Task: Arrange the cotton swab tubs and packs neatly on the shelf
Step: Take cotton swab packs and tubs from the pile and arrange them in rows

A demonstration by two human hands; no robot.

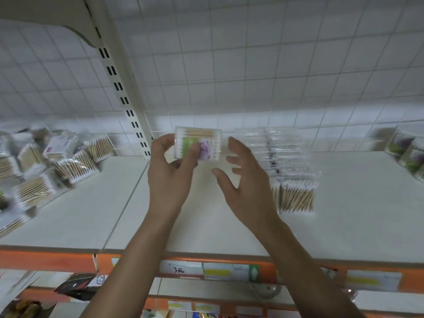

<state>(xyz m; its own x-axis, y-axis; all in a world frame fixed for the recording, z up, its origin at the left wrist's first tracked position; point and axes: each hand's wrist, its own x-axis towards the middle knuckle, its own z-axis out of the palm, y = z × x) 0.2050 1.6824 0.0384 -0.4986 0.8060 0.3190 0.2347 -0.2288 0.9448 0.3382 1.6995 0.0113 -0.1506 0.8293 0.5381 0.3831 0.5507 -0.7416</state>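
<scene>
My left hand point(171, 173) grips a clear cotton swab tub point(202, 140) with a green and purple label, holding it up above the white shelf point(206, 226). Just right of the tub, my right hand point(243, 180) hovers with fingers spread and holds nothing. A neat row of clear swab packs point(291, 171) with wooden sticks lies on the shelf to the right of that hand. A loose heap of swab packs point(46, 166) covers the shelf's left part. More labelled tubs point(408, 150) stand at the far right.
A slotted upright post point(124, 97) stands at the back, left of the tub. A wire grid backs the shelf. The orange front rail point(220, 269) carries price tags. A lower shelf with dark packets point(75, 288) shows below.
</scene>
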